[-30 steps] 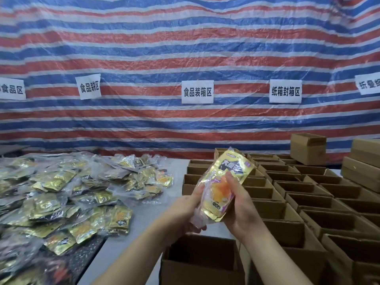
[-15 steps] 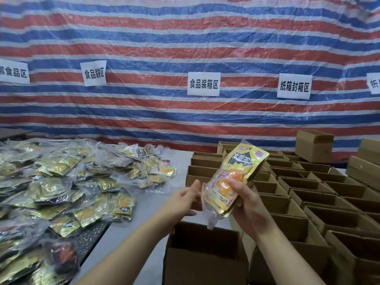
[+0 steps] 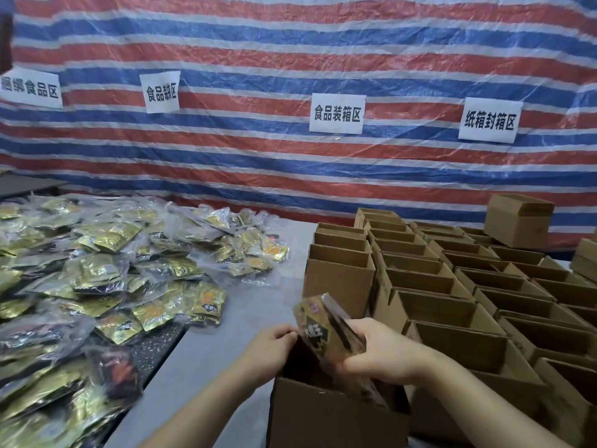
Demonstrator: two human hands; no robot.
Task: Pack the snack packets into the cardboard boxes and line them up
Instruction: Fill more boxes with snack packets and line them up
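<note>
One packet bundle [image 3: 326,331], right hand [image 3: 384,350] fingers pinching it, left hand [image 3: 274,344] curled at the box [image 3: 336,412] rim; best slid in upright.

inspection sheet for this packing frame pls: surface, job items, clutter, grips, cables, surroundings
surface: grey table, bare strip between pile and boxes.
job's things: snack bundle going into the nearest box; rows of open boxes at right; bagged packets pile at left.
clutter: nothing seen.
grips: right hand grips the bundle; left hand at the box rim, contact unclear.
cables: nothing seen.
surroundings: striped tarp with paper signs.
</note>
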